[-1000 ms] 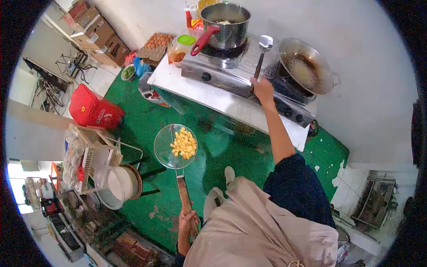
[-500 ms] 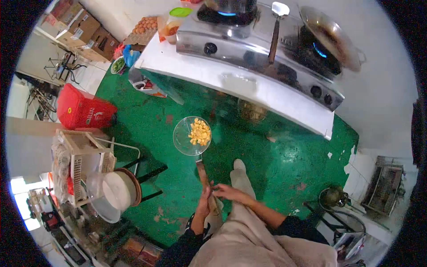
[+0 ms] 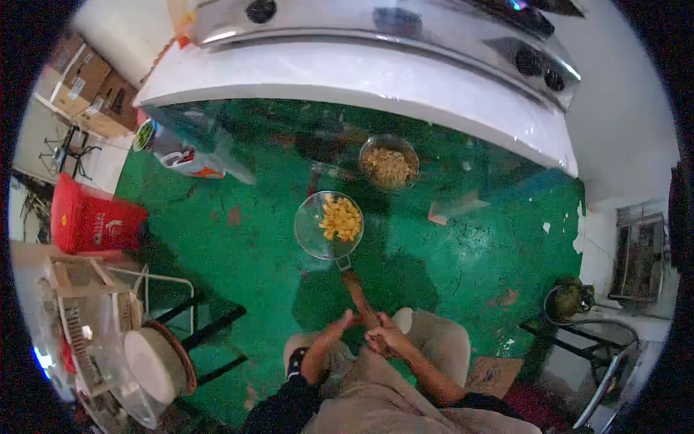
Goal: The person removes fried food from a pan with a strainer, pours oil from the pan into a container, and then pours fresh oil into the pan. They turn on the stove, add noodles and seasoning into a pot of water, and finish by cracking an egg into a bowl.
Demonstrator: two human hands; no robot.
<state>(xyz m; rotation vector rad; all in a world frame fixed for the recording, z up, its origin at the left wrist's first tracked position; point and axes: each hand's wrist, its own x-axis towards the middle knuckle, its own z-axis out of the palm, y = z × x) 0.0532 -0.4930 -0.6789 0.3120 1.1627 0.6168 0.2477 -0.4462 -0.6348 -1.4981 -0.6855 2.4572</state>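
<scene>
My right hand (image 3: 387,337) is wrapped round the wooden handle of a long-handled strainer (image 3: 306,230). Yellow-brown fried cubes (image 3: 340,218) lie in its round basket, heaped to the right side. Just left of the handle is my left hand (image 3: 337,330), its fingers apart and nothing visible in it. The basket is above the green floor, ahead of my knees. Farther off, under the counter, stands a bowl (image 3: 363,168) of small tan pieces.
A white counter (image 3: 289,65) with a steel gas stove (image 3: 325,22) spans the front. On the left are a red bin (image 3: 97,223), a rack (image 3: 76,318) and a stool with a pale tub (image 3: 155,362). To the right, a black-framed stool (image 3: 571,333) stands near the wall.
The view has tilted down and dropped lower, with my knees now bent. The strainer's handle has passed from my left hand to my right. My left hand has come off it.
</scene>
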